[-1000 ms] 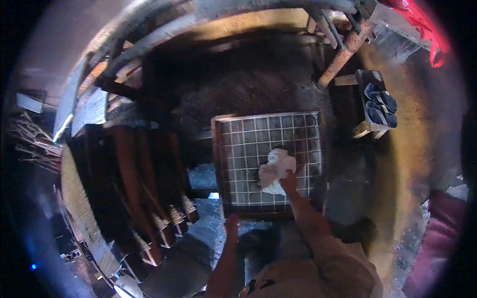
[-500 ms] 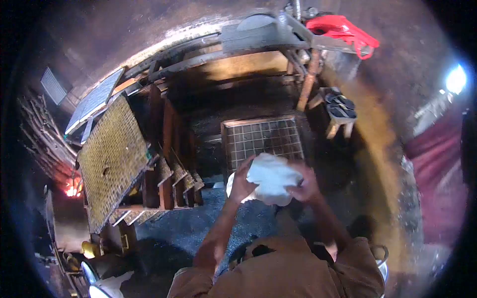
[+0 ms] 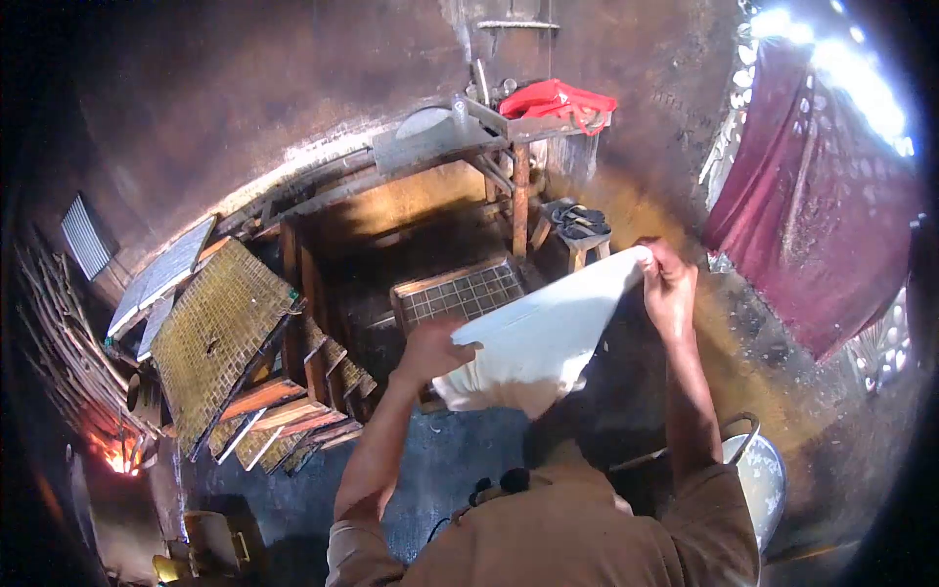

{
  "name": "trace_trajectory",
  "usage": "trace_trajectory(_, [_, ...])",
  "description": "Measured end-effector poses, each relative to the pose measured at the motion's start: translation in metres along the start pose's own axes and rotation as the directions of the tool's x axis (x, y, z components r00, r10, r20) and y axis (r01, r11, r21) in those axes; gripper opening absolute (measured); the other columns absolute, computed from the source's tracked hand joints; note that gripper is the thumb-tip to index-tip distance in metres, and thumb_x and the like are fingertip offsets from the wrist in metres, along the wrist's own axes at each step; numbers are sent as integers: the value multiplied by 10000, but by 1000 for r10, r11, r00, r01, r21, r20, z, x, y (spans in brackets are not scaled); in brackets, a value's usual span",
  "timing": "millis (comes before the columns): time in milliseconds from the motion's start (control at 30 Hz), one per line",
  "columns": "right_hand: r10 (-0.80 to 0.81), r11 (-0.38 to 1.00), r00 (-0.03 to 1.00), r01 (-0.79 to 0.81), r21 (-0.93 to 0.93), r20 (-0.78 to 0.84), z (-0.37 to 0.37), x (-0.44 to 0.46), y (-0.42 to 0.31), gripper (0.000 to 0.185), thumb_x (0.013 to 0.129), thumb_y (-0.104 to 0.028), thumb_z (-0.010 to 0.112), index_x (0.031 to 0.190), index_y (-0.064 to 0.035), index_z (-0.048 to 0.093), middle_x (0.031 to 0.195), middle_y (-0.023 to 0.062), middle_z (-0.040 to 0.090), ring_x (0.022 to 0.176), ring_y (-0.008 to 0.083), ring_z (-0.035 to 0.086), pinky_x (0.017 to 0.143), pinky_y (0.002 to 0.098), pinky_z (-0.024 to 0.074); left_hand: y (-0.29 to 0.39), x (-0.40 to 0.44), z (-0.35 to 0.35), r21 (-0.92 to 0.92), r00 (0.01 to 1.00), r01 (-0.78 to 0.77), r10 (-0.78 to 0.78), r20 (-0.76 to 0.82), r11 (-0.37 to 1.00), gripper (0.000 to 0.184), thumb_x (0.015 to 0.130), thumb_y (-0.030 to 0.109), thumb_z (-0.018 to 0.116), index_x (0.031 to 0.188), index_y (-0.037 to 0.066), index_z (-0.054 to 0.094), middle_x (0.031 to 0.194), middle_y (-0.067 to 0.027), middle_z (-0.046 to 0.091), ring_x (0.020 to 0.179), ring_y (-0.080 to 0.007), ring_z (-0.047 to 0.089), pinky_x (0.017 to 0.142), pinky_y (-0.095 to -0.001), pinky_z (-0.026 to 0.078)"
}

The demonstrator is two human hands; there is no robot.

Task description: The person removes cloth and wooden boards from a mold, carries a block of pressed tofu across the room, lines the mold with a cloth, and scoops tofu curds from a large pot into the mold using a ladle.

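A white cloth (image 3: 543, 338) is stretched between my two hands in front of my chest, its lower edge hanging in loose folds. My left hand (image 3: 435, 354) grips the left part, fingers closed over the material. Higher up and to the right, my right hand (image 3: 670, 284) pinches a corner between thumb and fingers. Beyond the cloth lies a wooden-framed grid panel (image 3: 460, 296) on the dark floor, its near right portion covered from view by the cloth.
On the left, woven mesh panels (image 3: 217, 333) lean by wooden slats; a fire (image 3: 122, 457) burns beside stacked sticks (image 3: 73, 342). A stool (image 3: 579, 235) holds dark sandals. A red bag (image 3: 558, 101) lies on the bench. A metal basin (image 3: 758, 479) stands at my right.
The bunched cloth has been spread out. My right hand has moved up and right with a corner, while my left hand has shifted left. The view has turned rightward.
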State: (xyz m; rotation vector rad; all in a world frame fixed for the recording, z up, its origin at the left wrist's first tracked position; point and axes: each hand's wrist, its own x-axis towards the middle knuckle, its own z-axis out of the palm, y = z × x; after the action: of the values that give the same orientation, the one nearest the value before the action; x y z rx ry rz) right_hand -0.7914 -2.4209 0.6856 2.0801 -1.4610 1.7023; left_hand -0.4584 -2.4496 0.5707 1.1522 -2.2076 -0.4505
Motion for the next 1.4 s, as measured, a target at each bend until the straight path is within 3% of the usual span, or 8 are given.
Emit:
trace_trajectory(100, [-14, 1000, 1000, 13, -28, -23, -11, 17, -9, 137, 870, -141, 540, 880, -8, 574, 705, 87, 583, 639, 143, 582, 596, 275, 444, 10, 1, 18, 196, 999, -21, 13, 44, 980, 284, 770, 240, 657, 991, 65, 618, 761, -151, 594, 652, -229, 582, 618, -322, 456])
trace_trajectory(433, [163, 884, 981, -193, 426, 105, -69, 16, 47, 182, 868, -168, 574, 744, -40, 533, 696, -43, 510, 623, 45, 439, 583, 190, 364, 85, 22, -35, -937, 949, -111, -243, -199, 332, 346, 707, -3, 662, 1014, 52, 512, 991, -55, 600, 923, -156, 556, 840, -320, 421])
trace_trajectory(533, [175, 343, 902, -431, 835, 394, -51, -20, 86, 89, 890, -136, 517, 873, -78, 452, 742, -48, 431, 683, 62, 426, 614, 210, 383, 142, 48, -60, -929, 962, -205, -114, -250, 309, 295, 702, -55, 633, 927, 63, 483, 922, -55, 597, 905, -161, 563, 800, -306, 443])
trace_trajectory(767, [-55, 795, 372, -545, 266, 927, -54, -78, 107, 172, 788, -108, 580, 949, -59, 546, 848, -14, 541, 829, 97, 513, 742, 267, 427, 192, 86, -50, -773, 957, -290, 195, -216, 564, 272, 628, -99, 552, 784, 82, 420, 798, 2, 405, 686, -74, 376, 579, -192, 320])
trace_trajectory(1000, [123, 551, 897, -417, 723, 424, -136, -17, 151, 59, 793, -62, 590, 839, -25, 587, 771, 45, 584, 744, 123, 551, 673, 266, 444, 164, 76, 8, 408, 674, 157, -400, 621, 899, 533, 655, 248, 700, 1136, 77, 547, 1168, -107, 559, 1012, -240, 558, 755, -405, 463])
trace_trajectory(1133, [-132, 535, 929, -227, 814, 346, -118, -8, 140, 134, 818, -70, 489, 946, -27, 492, 992, 114, 549, 936, 151, 490, 813, 274, 382, 137, 72, 49, 275, 692, 410, -493, 527, 870, 467, 727, 302, 620, 1105, 33, 561, 1115, -126, 582, 1004, -220, 547, 800, -365, 440])
trace_trajectory(1333, [20, 988, 329, -149, 31, 944, -55, -71, 188, 328, 786, -229, 553, 1048, -33, 521, 1020, 141, 583, 803, 151, 530, 751, 294, 434, 180, 80, 37, -723, 957, 281, -241, 162, 632, 237, 774, 127, 664, 956, 28, 549, 906, -57, 577, 854, -129, 533, 766, -287, 429])
trace_trajectory(1400, [4, 1000, 285, -25, 3, 958, -54, -66, 201, 252, 784, -190, 585, 973, -24, 582, 860, 101, 604, 772, 168, 544, 716, 305, 446, 197, 84, 23, -482, 965, 250, -176, 194, 840, 275, 707, 89, 719, 885, 39, 516, 816, -21, 534, 802, -110, 504, 731, -263, 426])
